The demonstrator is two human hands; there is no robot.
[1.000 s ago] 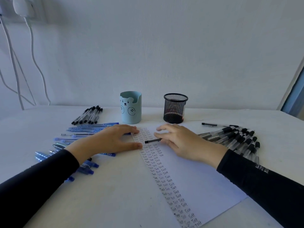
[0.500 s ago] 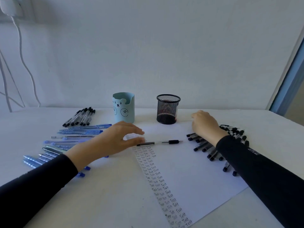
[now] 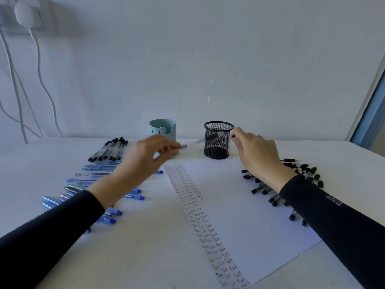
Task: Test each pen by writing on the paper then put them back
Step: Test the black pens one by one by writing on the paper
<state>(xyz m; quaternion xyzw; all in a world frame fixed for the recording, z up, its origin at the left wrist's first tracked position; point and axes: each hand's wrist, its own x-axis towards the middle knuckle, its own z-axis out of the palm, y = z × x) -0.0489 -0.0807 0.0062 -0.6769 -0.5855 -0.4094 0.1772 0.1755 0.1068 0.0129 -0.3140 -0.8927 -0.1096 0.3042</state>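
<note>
My left hand is raised above the table and pinches one end of a clear pen with a black cap. The blurred pen points right, and its cap end is level with the rim of the black mesh cup. My right hand hovers beside that cup's right rim with its fingertips drawn close; whether it holds anything is unclear. A white paper lies in front with columns of the handwritten word "Test".
A light blue bear cup stands left of the mesh cup. Several blue pens lie at the left, black-capped pens behind them, and a pile of black pens at the right. Cables hang on the wall.
My left hand has lifted the pen off the paper and swung it toward the mesh cup. My right hand has left the black pen pile and risen to the cup's rim.
</note>
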